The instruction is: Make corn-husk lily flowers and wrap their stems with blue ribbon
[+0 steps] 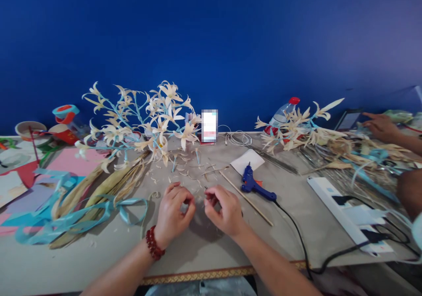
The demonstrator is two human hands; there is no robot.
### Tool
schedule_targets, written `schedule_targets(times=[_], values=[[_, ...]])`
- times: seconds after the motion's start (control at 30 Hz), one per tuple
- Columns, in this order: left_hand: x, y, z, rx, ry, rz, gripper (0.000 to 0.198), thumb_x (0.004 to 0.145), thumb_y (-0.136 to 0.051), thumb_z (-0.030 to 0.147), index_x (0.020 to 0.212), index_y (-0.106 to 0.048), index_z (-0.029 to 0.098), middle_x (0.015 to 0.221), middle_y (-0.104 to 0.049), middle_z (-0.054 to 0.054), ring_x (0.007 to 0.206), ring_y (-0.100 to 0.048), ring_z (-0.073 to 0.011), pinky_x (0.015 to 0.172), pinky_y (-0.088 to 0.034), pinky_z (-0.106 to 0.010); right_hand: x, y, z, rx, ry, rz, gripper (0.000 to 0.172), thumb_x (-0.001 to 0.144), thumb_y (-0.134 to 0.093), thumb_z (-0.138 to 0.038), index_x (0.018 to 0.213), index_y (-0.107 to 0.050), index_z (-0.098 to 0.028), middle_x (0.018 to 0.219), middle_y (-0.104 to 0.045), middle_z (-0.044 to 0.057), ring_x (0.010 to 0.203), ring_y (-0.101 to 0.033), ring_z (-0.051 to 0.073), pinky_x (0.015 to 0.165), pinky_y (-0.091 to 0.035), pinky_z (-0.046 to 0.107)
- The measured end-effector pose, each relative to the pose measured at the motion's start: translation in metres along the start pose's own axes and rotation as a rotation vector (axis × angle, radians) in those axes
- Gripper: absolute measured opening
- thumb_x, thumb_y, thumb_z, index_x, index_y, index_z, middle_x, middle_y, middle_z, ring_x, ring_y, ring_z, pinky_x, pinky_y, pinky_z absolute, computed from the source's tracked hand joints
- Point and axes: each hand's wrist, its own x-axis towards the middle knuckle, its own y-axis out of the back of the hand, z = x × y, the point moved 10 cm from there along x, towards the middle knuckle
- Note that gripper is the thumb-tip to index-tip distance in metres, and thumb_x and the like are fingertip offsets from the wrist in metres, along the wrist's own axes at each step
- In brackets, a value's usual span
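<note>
Over the near middle of the table, my left hand (174,210) is closed, thumb and fingers curled into a ring; whatever lies in it, if anything, cannot be made out. A red bead bracelet (154,243) circles that wrist. A short gap to the right, my right hand (224,209) is pinched closed, with a tiny dark tip near its fingertips too small to name. Pale scraps (191,168) lie beyond both hands. A thin wooden stick (252,203) and a blue glue gun (255,184) rest to the right of my right hand.
Pale flowers on blue stems (145,120) stand at the back left. Dried husks (105,190) and light-blue ribbon (69,225) lie left. A lit phone (209,126) leans against the wall. Right are a power strip (339,212), wires (277,162) and another person's hand (382,126).
</note>
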Motion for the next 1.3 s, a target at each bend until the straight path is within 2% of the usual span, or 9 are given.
schedule_targets(times=[0.1,0.13,0.23,0.37,0.47,0.6,0.73,0.97,1.3], values=[[0.000,-0.003,0.003,-0.018,-0.001,-0.018,0.011,0.081,-0.053,0.012,0.074,-0.051,0.021,0.069,-0.058,0.001,0.069,-0.057,-0.0163,0.096,-0.043,-0.044,-0.001,-0.013,-0.006,-0.008,-0.005,-0.071,0.008,0.082,-0.056,-0.023,0.088,-0.057,-0.020,0.071,-0.063,0.001,0.061,-0.058,0.015,0.059,-0.043,0.025],[0.000,-0.004,0.003,-0.019,-0.001,-0.019,0.012,0.081,-0.053,0.012,0.073,-0.051,0.021,0.068,-0.058,0.001,0.069,-0.056,-0.0161,0.095,-0.043,-0.044,-0.001,-0.016,-0.007,-0.018,-0.004,-0.075,0.004,0.083,-0.055,-0.022,0.084,-0.057,-0.020,0.069,-0.063,0.001,0.061,-0.058,0.015,0.059,-0.042,0.025],[-0.001,-0.006,0.005,-0.016,-0.004,-0.022,0.013,0.081,-0.053,0.012,0.072,-0.050,0.021,0.067,-0.057,0.001,0.067,-0.056,-0.0159,0.095,-0.043,-0.043,-0.002,-0.018,-0.007,-0.048,0.019,-0.076,0.009,0.085,-0.052,-0.019,0.078,-0.057,-0.020,0.066,-0.061,0.000,0.059,-0.057,0.014,0.057,-0.040,0.025],[-0.001,-0.002,0.002,-0.001,-0.011,0.005,0.012,0.080,-0.053,0.012,0.073,-0.051,0.021,0.066,-0.057,0.001,0.067,-0.055,-0.0158,0.095,-0.043,-0.044,-0.002,-0.004,0.005,-0.119,0.016,0.001,0.006,0.084,-0.054,-0.018,0.082,-0.059,-0.020,0.068,-0.064,0.001,0.060,-0.059,0.015,0.058,-0.041,0.026],[-0.001,0.001,-0.002,0.013,0.002,0.022,0.011,0.080,-0.053,0.011,0.074,-0.052,0.021,0.066,-0.058,0.001,0.066,-0.055,-0.0159,0.093,-0.044,-0.044,-0.001,0.008,0.010,-0.080,-0.001,0.063,0.009,0.083,-0.052,-0.016,0.086,-0.059,-0.020,0.071,-0.065,0.002,0.060,-0.059,0.015,0.060,-0.043,0.026],[-0.001,-0.001,0.000,0.008,-0.009,-0.003,0.010,0.080,-0.053,0.012,0.075,-0.052,0.021,0.068,-0.060,0.001,0.069,-0.057,-0.0171,0.094,-0.043,-0.045,0.000,-0.007,0.000,0.006,0.015,-0.064,0.021,0.080,-0.056,-0.021,0.100,-0.056,-0.019,0.080,-0.065,0.003,0.064,-0.060,0.015,0.063,-0.045,0.026],[0.000,-0.003,0.004,0.012,-0.022,-0.026,0.009,0.080,-0.052,0.013,0.077,-0.053,0.022,0.071,-0.061,0.000,0.071,-0.059,-0.0183,0.095,-0.042,-0.045,-0.001,-0.015,-0.008,-0.057,0.038,-0.078,0.003,0.084,-0.054,-0.020,0.081,-0.055,-0.020,0.068,-0.061,0.000,0.060,-0.058,0.014,0.059,-0.041,0.025],[0.002,-0.005,0.004,-0.011,-0.015,-0.028,0.010,0.082,-0.054,0.017,0.090,-0.057,0.021,0.081,-0.065,-0.004,0.079,-0.061,-0.0208,0.094,-0.043,-0.045,-0.002,-0.013,-0.011,-0.076,0.076,-0.049,0.009,0.085,-0.052,-0.017,0.077,-0.054,-0.020,0.065,-0.059,0.000,0.059,-0.055,0.014,0.059,-0.039,0.024],[0.000,-0.002,0.002,-0.041,-0.011,0.012,0.011,0.082,-0.052,0.011,0.081,-0.054,0.022,0.074,-0.063,-0.001,0.073,-0.059,-0.0184,0.094,-0.043,-0.044,-0.004,-0.009,-0.015,-0.088,0.118,-0.011,0.010,0.086,-0.052,-0.018,0.076,-0.055,-0.020,0.062,-0.058,0.000,0.056,-0.054,0.014,0.057,-0.038,0.025]])
